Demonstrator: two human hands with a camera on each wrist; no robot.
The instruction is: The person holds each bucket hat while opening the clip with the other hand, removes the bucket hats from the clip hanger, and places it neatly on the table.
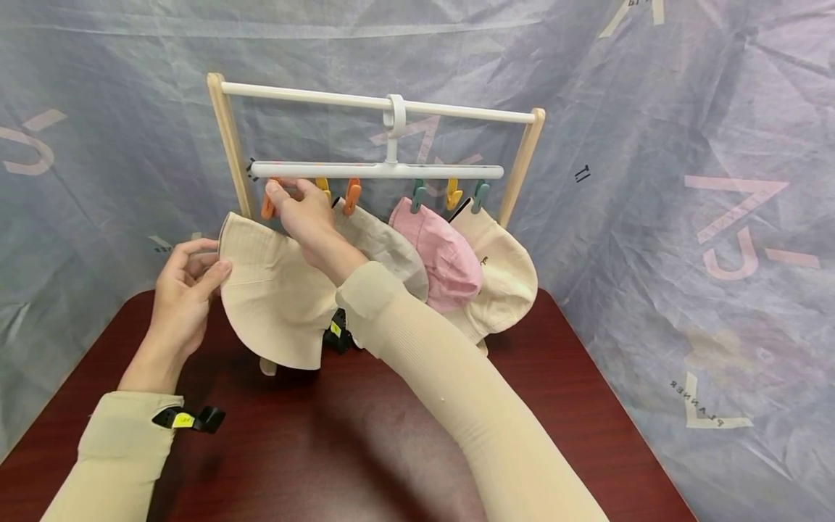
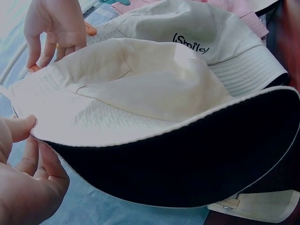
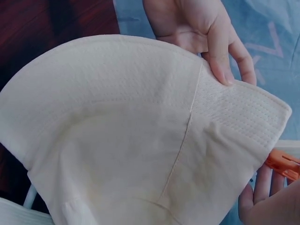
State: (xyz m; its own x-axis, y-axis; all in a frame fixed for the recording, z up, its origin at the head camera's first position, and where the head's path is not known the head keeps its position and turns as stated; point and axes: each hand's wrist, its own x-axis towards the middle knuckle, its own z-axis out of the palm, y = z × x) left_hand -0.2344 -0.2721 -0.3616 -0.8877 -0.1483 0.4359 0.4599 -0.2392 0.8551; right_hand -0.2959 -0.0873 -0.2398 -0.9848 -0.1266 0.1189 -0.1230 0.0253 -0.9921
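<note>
Cream bucket hat (image 1: 274, 290), hanger's (image 1: 333, 171) left end.
Left hand (image 1: 183, 304) pinches brim (image 3: 136, 70) (I'd hold taut); right hand (image 1: 312, 217) pinches orange clothespin (image 3: 284, 164).

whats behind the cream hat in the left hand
Behind the cream hat, the left wrist view shows a pale hat lettered "Smile" and part of a pink hat. The left wooden post also runs behind it, its lower stretch hidden in the head view.
</note>
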